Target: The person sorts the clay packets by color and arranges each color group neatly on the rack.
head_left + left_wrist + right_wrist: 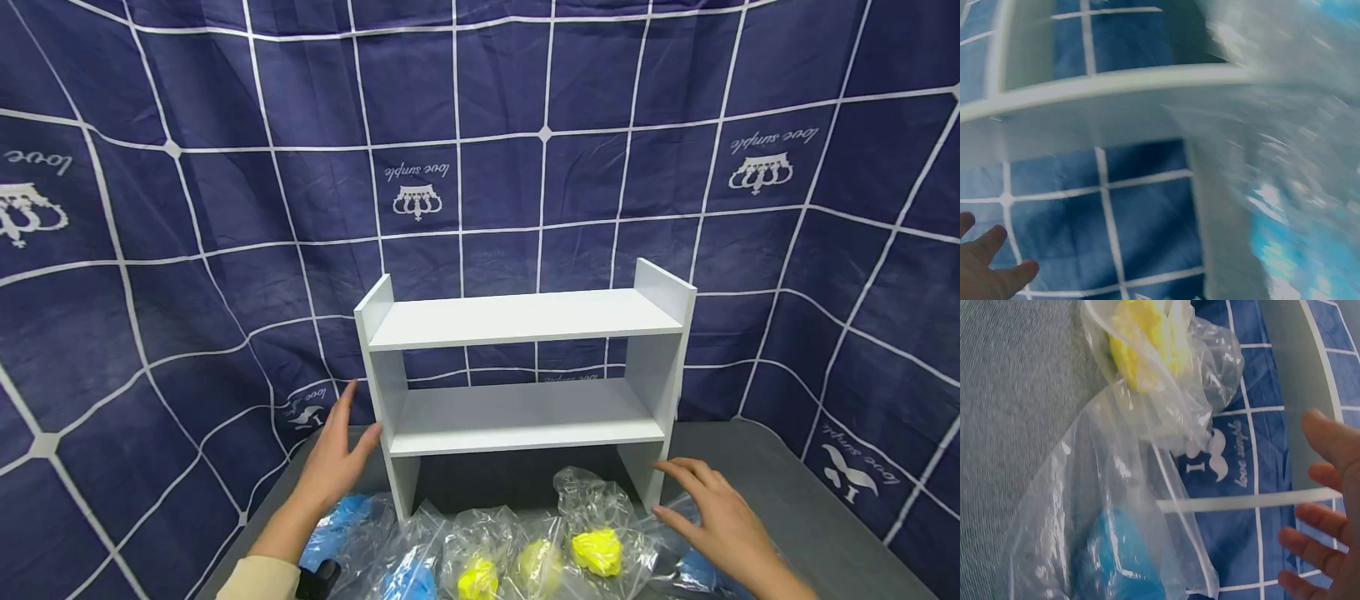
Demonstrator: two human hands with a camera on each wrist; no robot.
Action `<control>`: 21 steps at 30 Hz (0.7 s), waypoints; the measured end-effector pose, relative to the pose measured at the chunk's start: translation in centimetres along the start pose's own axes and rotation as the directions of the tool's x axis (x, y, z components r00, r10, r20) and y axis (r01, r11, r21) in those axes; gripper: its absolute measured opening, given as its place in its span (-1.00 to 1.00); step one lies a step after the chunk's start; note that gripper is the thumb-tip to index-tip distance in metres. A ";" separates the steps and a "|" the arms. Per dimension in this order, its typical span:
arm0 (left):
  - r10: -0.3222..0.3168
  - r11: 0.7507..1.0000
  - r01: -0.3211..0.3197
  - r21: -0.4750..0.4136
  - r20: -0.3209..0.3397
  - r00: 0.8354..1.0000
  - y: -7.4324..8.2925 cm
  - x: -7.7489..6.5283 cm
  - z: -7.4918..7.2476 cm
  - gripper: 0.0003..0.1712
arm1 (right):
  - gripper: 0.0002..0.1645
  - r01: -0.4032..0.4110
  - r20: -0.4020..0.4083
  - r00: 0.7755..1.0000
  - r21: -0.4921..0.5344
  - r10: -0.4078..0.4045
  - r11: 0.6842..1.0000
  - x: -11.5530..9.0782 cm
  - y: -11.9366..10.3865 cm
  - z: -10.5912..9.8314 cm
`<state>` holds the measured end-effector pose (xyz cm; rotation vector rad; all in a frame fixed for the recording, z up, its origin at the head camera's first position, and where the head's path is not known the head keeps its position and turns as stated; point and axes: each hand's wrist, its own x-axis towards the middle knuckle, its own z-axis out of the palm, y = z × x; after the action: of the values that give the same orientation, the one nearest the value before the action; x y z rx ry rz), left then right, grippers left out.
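A white two-tier shelf (527,415) stands upright on the grey surface in the head view. My left hand (332,461) is beside its left side panel, fingers spread, thumb close to the panel; whether they touch is unclear. At the lower right panel is my right hand (716,515), its fingers loosely extended and holding nothing. In front of the shelf lie several clear plastic bags, some with yellow lumps (597,552) and others with blue contents (410,581). The left wrist view is blurred, with the left hand (990,265) at its lower left corner.
A dark blue cloth (495,192) with white grid lines hangs behind the shelf and along both sides. The grey surface (810,508) extends to the right of the bags. A black band (318,579) shows at the left wrist.
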<state>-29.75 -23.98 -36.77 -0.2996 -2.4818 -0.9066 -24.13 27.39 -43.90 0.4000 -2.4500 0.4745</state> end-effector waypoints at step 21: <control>0.086 0.786 -0.199 -0.586 -0.215 0.973 8.3 9.3 -2.8 -0.41 | -0.09 0.149 0.140 0.967 0.370 -0.214 0.917 -0.5 -2.3 4.0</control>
<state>-33.80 -19.15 -25.69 -0.5804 -1.9096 -1.5741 -24.86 23.73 -46.63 0.8480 -2.4613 0.8387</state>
